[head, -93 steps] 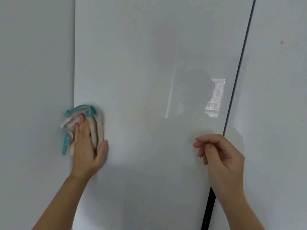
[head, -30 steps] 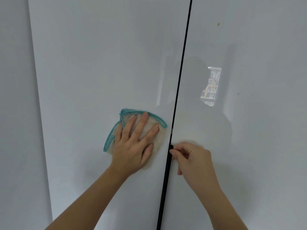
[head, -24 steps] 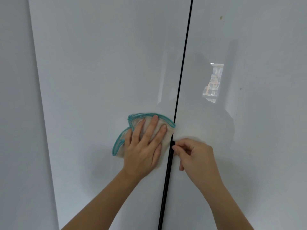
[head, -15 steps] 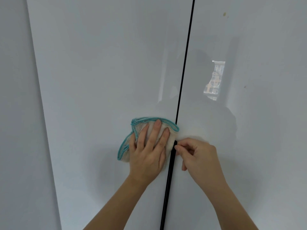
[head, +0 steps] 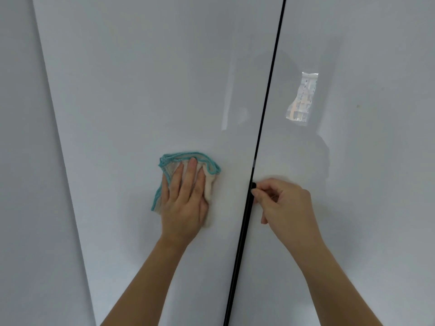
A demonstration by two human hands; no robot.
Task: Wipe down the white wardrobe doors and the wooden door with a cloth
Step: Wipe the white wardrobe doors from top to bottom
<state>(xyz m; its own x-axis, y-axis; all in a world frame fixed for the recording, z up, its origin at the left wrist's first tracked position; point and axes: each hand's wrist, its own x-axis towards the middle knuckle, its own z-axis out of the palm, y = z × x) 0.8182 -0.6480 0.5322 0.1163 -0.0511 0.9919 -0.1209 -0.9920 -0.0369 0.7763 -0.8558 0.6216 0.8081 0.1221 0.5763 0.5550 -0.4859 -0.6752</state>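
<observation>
Cloth point(head: 210, 184), teal-edged: on white wardrobe door point(head: 141, 90), pressed flat under left hand point(head: 186, 203), fingers straight. Right hand point(head: 284, 205): fingers curled, pinching black edge strip point(head: 244, 220).

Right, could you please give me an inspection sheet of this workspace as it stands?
Surface: left door and right door, a dark gap between; small spot on the right one.
Job's things: cloth flat on the left door.
Clutter: nothing seen.
Hands: left hand presses the cloth, fingers straight; right hand pinches the black handle at the gap.
Cables: nothing seen.
Surroundings: window reflection on the right door.
</observation>
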